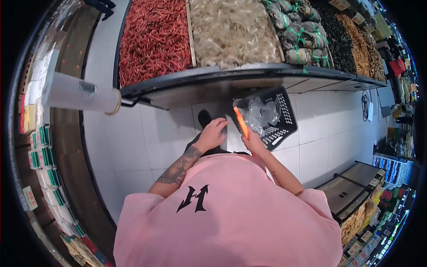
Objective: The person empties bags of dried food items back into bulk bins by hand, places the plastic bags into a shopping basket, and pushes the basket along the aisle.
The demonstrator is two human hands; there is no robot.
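My right hand is closed around the orange handle of a black shopping basket. The basket hangs tilted in front of my legs, its sides pierced with rows of holes. Crumpled clear plastic bags lie inside; what they contain cannot be made out. My left hand, at the end of a tattooed forearm, hovers before my waist to the left of the basket. Its fingers are loosely bent and no object shows in them. A dark shoe shows just beyond it.
Ahead stands a display counter with dried red chillies, pale translucent flakes and green-tied bundles. A plastic bag roll juts from its left end. Shelves line the left; another counter stands right. A person's legs show top left.
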